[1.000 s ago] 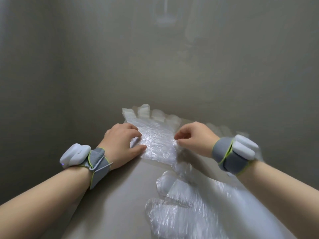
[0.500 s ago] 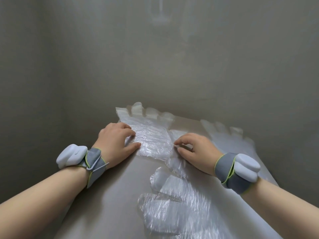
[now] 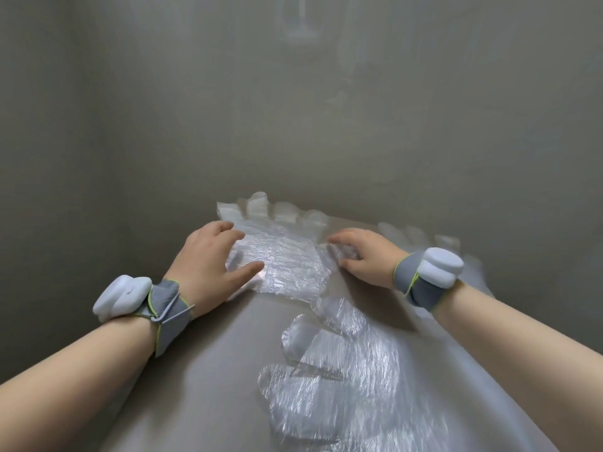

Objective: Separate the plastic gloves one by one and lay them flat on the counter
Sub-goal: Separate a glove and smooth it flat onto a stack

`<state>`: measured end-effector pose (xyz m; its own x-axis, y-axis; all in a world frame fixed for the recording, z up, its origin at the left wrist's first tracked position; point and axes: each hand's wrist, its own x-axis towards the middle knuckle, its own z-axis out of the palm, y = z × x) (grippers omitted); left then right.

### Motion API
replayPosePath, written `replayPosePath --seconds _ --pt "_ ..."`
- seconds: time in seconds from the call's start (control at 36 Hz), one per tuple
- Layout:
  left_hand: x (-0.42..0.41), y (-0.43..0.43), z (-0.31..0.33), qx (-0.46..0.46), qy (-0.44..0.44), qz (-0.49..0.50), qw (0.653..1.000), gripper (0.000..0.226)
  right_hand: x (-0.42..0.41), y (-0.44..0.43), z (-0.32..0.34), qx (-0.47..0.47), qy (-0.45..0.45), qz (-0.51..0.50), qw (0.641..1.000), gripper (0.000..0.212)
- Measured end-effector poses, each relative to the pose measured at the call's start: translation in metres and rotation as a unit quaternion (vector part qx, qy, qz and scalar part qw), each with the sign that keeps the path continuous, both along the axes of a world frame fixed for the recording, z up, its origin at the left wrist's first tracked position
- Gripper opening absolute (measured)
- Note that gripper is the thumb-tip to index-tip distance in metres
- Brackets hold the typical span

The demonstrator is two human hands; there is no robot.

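The glove stack [image 3: 277, 265] is pinned under the flat, spread left hand [image 3: 208, 265], presumably so the top glove [image 3: 326, 256], pinched in the curled right hand [image 3: 365, 259], peels off alone.

Bare indoor corner, grey counter [image 3: 202, 370] against plain grey walls [image 3: 326, 109], room type unclear

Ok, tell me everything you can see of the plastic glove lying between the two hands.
The glove is thin, clear, crinkled plastic film that glints in the light. It lies flat on the grey counter, finger ends pointing away toward the wall, where they look whiter and slightly raised; cuff edge nearest the camera. The left hand presses on its left side with spread fingers and thumb; the right hand seems to pinch its bunched right edge.
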<state>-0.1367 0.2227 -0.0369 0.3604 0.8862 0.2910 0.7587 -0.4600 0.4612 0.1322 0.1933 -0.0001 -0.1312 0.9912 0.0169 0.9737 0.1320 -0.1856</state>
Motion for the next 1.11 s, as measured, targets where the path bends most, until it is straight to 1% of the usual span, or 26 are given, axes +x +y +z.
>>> replayPosePath --seconds 0.11,0.22,0.25,0.33,0.36,0.44,0.47,0.53,0.64,0.72,0.81,0.86,1.0,1.11 --pt "-0.002 0.001 -0.002 -0.034 0.013 -0.024 0.999 0.093 0.004 0.0 -0.004 -0.007 -0.015 0.015 1.0 0.038" --pt "0.001 -0.002 -0.002 -0.018 0.031 -0.039 0.999 0.079 0.004 -0.004 -0.007 0.009 -0.018 0.027 0.999 0.037" --pt "0.001 -0.002 -0.001 -0.016 0.034 -0.039 0.999 0.08 0.003 -0.005 -0.007 0.011 -0.019 0.026 0.999 0.037" --pt "0.0 -0.002 -0.001 -0.011 0.039 -0.045 0.998 0.093 -0.001 -0.008 -0.005 0.028 -0.02 0.023 0.999 0.035" --pt "0.0 -0.001 -0.002 -0.01 0.039 -0.045 0.998 0.093 -0.002 -0.01 -0.004 0.037 -0.025 0.016 0.999 0.035" --pt "0.0 -0.002 -0.003 -0.001 0.019 -0.033 0.999 0.077 -0.009 -0.016 -0.001 0.061 -0.023 0.028 0.997 0.041" --pt "0.0 -0.002 -0.003 0.008 0.009 -0.033 0.999 0.075 -0.014 -0.018 -0.001 0.062 -0.016 0.043 0.997 0.045" --pt "0.001 -0.004 -0.001 0.031 0.0 -0.049 0.998 0.08 -0.026 -0.024 -0.002 0.055 -0.008 0.074 0.996 0.049" --pt "0.005 -0.01 0.001 0.045 0.044 -0.079 0.995 0.09 -0.049 -0.028 -0.007 0.054 0.007 0.13 0.99 0.05" --pt "0.007 -0.012 0.001 0.029 0.098 -0.077 0.992 0.091 -0.055 -0.024 -0.009 0.023 -0.017 0.151 0.988 0.048" --pt "0.008 -0.01 -0.001 0.02 0.108 -0.072 0.991 0.09 -0.049 -0.019 -0.017 0.001 -0.039 0.164 0.986 0.048" --pt "0.007 -0.008 -0.001 0.01 0.112 -0.073 0.991 0.092 -0.038 -0.017 -0.02 -0.019 -0.059 0.146 0.987 0.051" --pt "0.004 -0.003 -0.005 0.013 0.101 -0.076 0.992 0.088 -0.01 -0.013 -0.016 -0.056 -0.094 0.08 0.991 0.051" --pt "0.005 -0.004 -0.008 0.023 0.111 -0.07 0.991 0.087 -0.004 -0.008 -0.009 -0.049 -0.118 0.059 0.99 0.05"
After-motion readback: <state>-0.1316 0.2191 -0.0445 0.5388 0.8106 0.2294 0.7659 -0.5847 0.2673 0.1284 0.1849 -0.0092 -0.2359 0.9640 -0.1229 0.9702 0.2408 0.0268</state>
